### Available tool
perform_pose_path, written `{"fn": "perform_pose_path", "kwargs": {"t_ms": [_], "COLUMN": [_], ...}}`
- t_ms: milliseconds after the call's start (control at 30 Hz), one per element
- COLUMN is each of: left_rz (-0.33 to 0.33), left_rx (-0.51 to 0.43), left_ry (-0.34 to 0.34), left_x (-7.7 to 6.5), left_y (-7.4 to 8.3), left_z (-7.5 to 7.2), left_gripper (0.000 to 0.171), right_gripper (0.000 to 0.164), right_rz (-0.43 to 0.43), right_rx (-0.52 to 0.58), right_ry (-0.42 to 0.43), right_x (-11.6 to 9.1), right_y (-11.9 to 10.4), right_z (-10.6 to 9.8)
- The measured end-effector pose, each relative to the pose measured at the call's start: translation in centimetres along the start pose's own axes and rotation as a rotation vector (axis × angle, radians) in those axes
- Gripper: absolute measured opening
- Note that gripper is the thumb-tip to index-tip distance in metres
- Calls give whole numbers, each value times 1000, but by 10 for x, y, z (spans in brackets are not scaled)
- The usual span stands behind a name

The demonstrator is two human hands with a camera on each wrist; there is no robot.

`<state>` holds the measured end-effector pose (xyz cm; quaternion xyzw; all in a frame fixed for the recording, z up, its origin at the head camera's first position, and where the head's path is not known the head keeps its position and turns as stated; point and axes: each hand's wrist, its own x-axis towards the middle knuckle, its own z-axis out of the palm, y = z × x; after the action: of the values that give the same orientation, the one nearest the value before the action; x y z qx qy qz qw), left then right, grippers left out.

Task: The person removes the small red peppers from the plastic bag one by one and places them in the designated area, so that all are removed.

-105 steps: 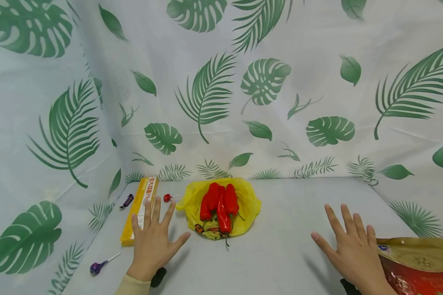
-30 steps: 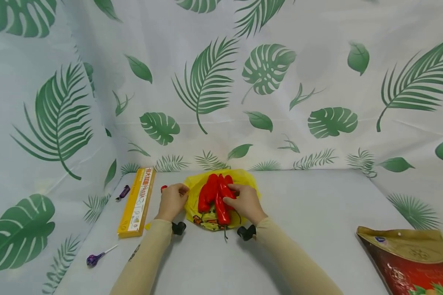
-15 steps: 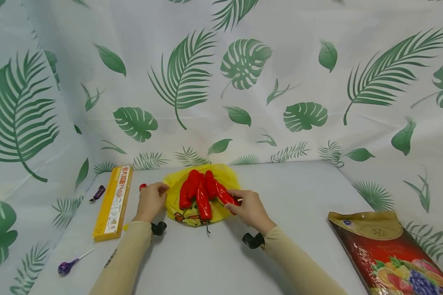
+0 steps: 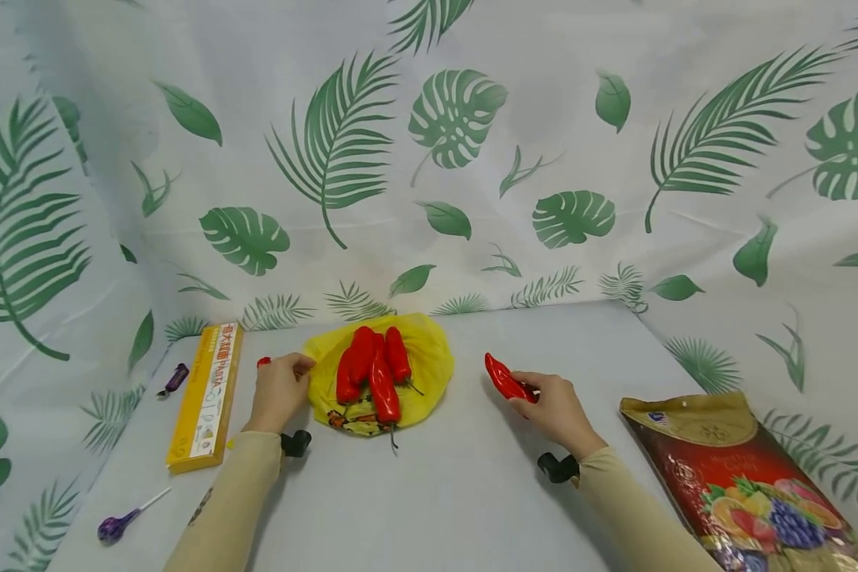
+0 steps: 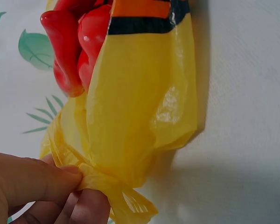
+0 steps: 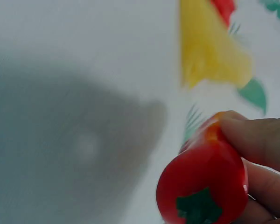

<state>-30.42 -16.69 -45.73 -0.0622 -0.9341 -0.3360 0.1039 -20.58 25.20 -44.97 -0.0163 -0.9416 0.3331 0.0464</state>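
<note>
A yellow plastic bag (image 4: 429, 373) lies spread on the table with several red chili peppers (image 4: 382, 381) heaped in it. My left hand (image 4: 279, 391) pinches the bag's left edge; in the left wrist view the thumb and fingers grip a gathered, twisted corner of the yellow plastic (image 5: 126, 196). Off to the right of the bag, my right hand (image 4: 554, 409) holds a single red chili pepper (image 4: 502, 377) between thumb and fingers, its tip pointing up and left. The right wrist view shows this pepper's green stem end (image 6: 199, 205) close to the camera, with table below it.
A yellow pasta box (image 4: 203, 397) lies at the left, beside a small purple-wrapped candy (image 4: 175, 380). Nearer me is a purple lollipop (image 4: 114, 527). Another red lollipop (image 4: 263, 361) is partly behind the left hand. A red and gold fruit-printed pouch (image 4: 743, 485) lies at the right.
Both hands came in to the bag; the left took its edge. The right hand took one chili pepper out of the heap and carried it right, clear of the bag. The view shifted right.
</note>
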Motion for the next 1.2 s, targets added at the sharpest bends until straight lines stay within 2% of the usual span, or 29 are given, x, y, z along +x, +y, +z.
{"fn": "perform_pose_path", "kwargs": {"t_ms": [233, 633, 967, 1200], "left_rz": [8, 1, 8, 13], "left_rx": [23, 18, 15, 16], "left_ry": [18, 19, 18, 16], "left_x": [-5, -6, -2, -1], "left_y": [-3, -4, -1, 1], "left_z": [-4, -4, -2, 3], "left_gripper": [20, 19, 20, 20], "right_gripper": [51, 55, 58, 62], "right_rz": [92, 231, 232, 272], "right_rx": [-30, -62, -62, -45], "right_ry": [-56, -6, 19, 21], "right_x": [12, 19, 19, 16], "right_y": [26, 45, 49, 47], "right_z": [2, -17, -19, -24]}}
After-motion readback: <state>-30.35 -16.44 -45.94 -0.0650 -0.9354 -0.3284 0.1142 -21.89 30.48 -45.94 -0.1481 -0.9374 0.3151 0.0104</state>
